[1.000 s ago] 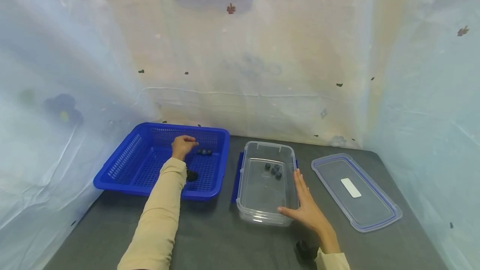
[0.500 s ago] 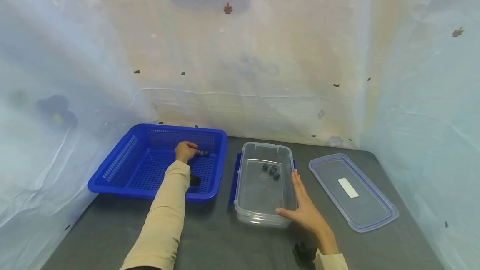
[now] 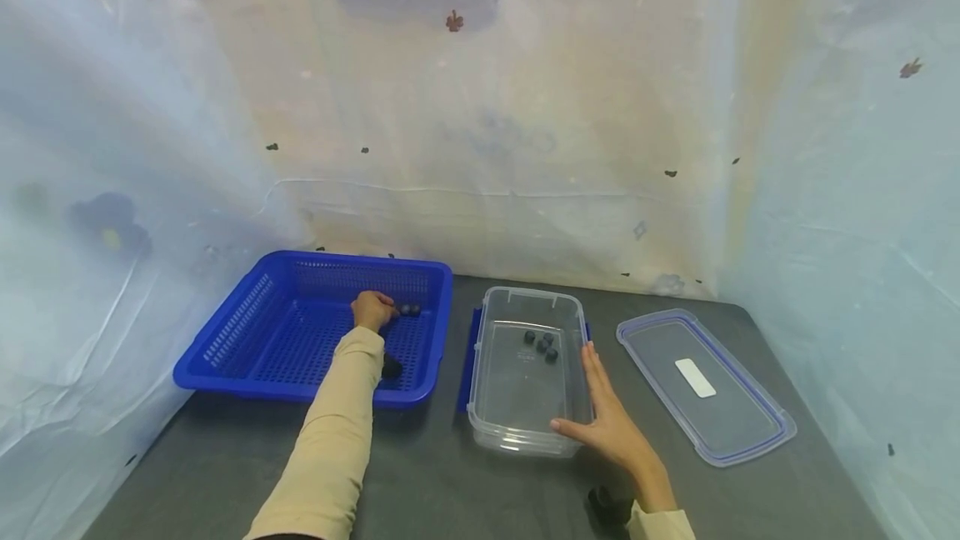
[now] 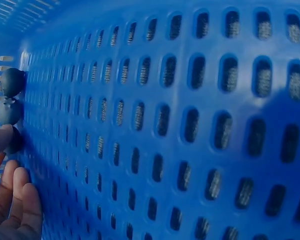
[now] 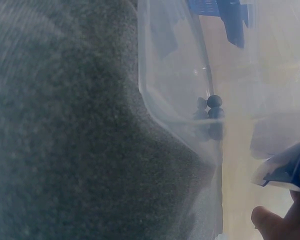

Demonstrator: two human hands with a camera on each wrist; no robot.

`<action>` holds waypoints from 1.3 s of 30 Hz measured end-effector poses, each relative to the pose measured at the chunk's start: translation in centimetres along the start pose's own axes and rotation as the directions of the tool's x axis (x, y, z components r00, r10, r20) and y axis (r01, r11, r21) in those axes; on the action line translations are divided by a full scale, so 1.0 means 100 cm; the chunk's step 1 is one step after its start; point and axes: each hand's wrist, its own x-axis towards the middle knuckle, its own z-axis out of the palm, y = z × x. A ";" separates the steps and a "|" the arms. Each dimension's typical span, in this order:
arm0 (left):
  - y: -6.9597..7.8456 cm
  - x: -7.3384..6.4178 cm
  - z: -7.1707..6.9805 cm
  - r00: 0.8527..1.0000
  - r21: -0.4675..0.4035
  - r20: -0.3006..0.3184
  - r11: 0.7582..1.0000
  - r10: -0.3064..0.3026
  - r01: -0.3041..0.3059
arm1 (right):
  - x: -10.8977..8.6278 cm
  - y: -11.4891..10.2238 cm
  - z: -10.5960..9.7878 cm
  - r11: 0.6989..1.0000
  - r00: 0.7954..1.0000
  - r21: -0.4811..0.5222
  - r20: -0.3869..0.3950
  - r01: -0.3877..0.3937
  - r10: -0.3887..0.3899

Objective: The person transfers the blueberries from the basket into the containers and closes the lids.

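Note:
In the head view my left hand (image 3: 371, 311) reaches into a blue perforated basket (image 3: 311, 390) at left. Its fingertips pinch a blueberry (image 4: 14, 141) close to the basket wall in the left wrist view. Beside that one lie two more blueberries (image 4: 11, 82), also in the basket. My right hand (image 3: 611, 427) rests along the right side of a clear plastic container (image 3: 517, 432), fingers straight and thumb at the near rim. Several blueberries (image 3: 546, 344) lie inside this container. In the right wrist view a blue side latch (image 5: 285, 167) is beside the right hand's fingers.
A clear lid (image 3: 705, 390) with a blue seal and white label lies on the dark tabletop (image 3: 435, 482) at right. The container's left blue latch (image 3: 468, 365) hangs outward, towards the basket. A patterned plastic sheet (image 3: 480, 148) stands behind and at both sides.
My left hand has lowered to the blueberries in the basket, and its fingertips have come onto the leftmost one. The right hand stays at the container. The head view has shifted slightly.

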 end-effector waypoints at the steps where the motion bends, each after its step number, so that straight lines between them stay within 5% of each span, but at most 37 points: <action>1: 0.000 0.000 0.001 1.000 0.008 0.001 1.000 -0.002 0.002 | 0.000 0.000 0.000 1.000 1.000 0.001 -0.001 0.002 -0.002; 6: -0.001 0.001 0.003 1.000 0.011 0.001 1.000 -0.027 0.027 | -0.001 0.000 0.001 1.000 1.000 0.005 -0.004 -0.002 0.002; 17: -0.005 0.005 -0.004 0.999 0.013 0.030 1.000 0.014 -0.015 | -0.001 0.000 0.001 1.000 1.000 0.000 -0.003 0.000 0.000; 34: 0.016 0.003 -0.036 0.991 -0.059 -0.001 0.990 0.130 -0.130 | 0.000 -0.001 -0.001 1.000 1.000 0.003 0.002 0.010 -0.010; 39: 0.023 0.002 -0.046 0.992 -0.069 0.008 0.990 0.123 -0.122 | 0.000 0.000 0.000 1.000 1.000 -0.005 0.003 0.014 -0.014</action>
